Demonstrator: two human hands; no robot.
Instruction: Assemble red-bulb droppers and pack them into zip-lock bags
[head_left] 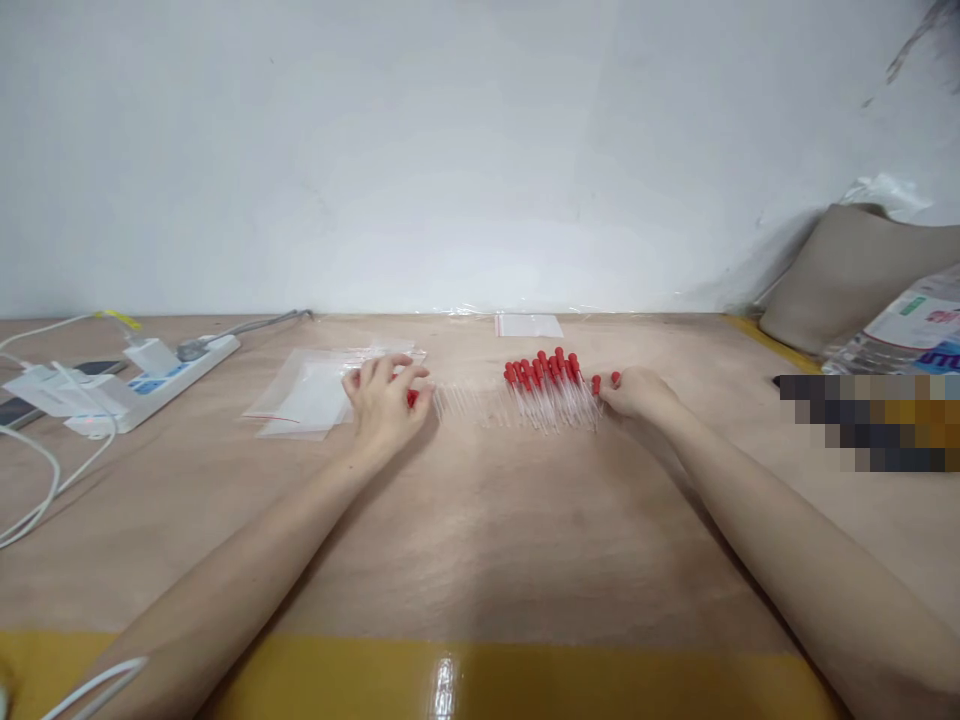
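A row of several clear droppers with red bulbs (547,385) lies on the wooden table (480,520). My right hand (637,393) rests at the row's right end, fingers pinched on one or two red-bulbed droppers (606,381). My left hand (386,398) sits left of the row with fingers curled around a bunch of droppers; a red bulb shows under the fingers and clear tips (457,402) stick out to the right. Clear zip bags (307,395) lie just left of that hand.
A white power strip (161,378) with chargers and cables sits at the far left. Another small clear bag (529,325) lies by the wall. A plastic bottle (911,325) and a tan pouch (847,270) are at the right.
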